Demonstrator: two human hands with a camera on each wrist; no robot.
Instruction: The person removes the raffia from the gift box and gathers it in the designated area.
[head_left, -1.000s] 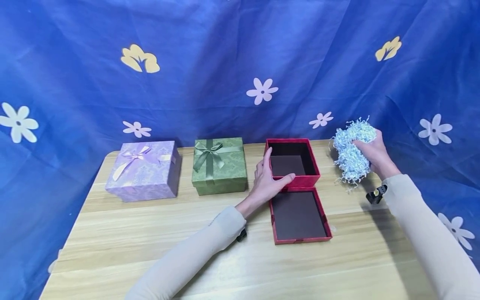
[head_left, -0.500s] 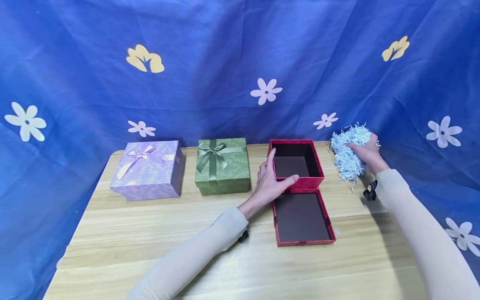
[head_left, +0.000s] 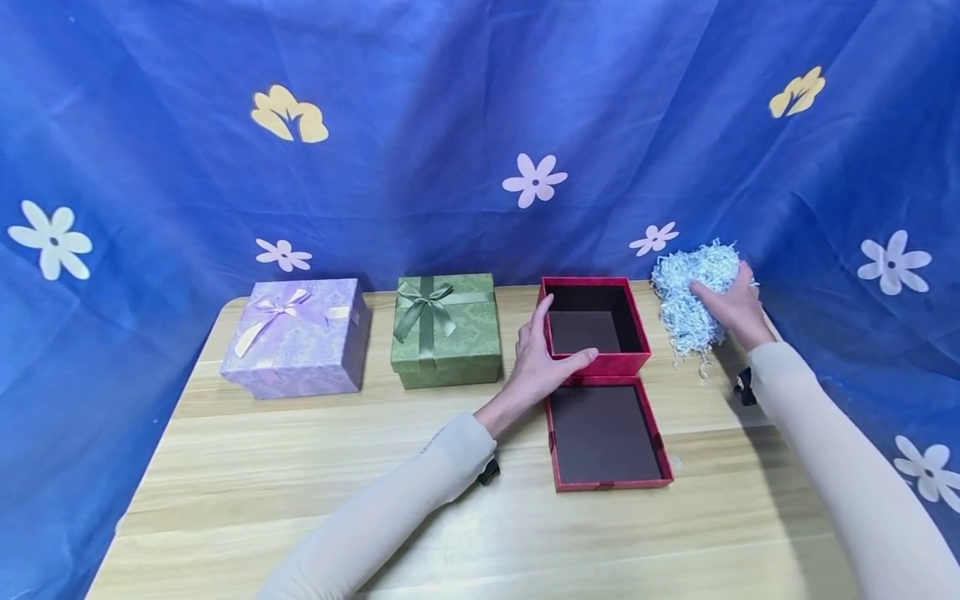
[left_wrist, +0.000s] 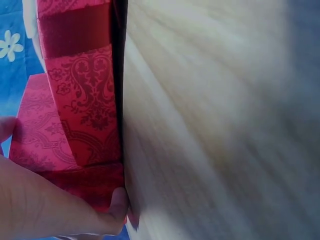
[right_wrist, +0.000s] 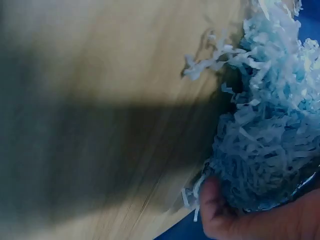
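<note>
An open red gift box (head_left: 628, 364) with a dark inside stands at the table's back. My left hand (head_left: 534, 363) rests at its near left corner, index finger along the left rim and thumb across the front. The left wrist view shows a fingertip (left_wrist: 119, 201) low at the red patterned wall, close to the tabletop. Right in front of the box lies its red lid (head_left: 603, 433), inner side up. To the right, my right hand (head_left: 733, 305) grips a clump of pale blue shredded paper (head_left: 684, 300). In the right wrist view loose strands (right_wrist: 212, 62) trail from the clump.
A green gift box (head_left: 450, 337) with a bow stands left of the red one. Further left is a lilac gift box (head_left: 300, 350), also with a bow. Behind the wooden table (head_left: 300, 467) hangs a blue cloth (head_left: 420, 167) with flower prints.
My right hand has lowered the shredded paper a little and shifted it left, toward the red box. My left hand stays at the box. The head view has turned slightly.
</note>
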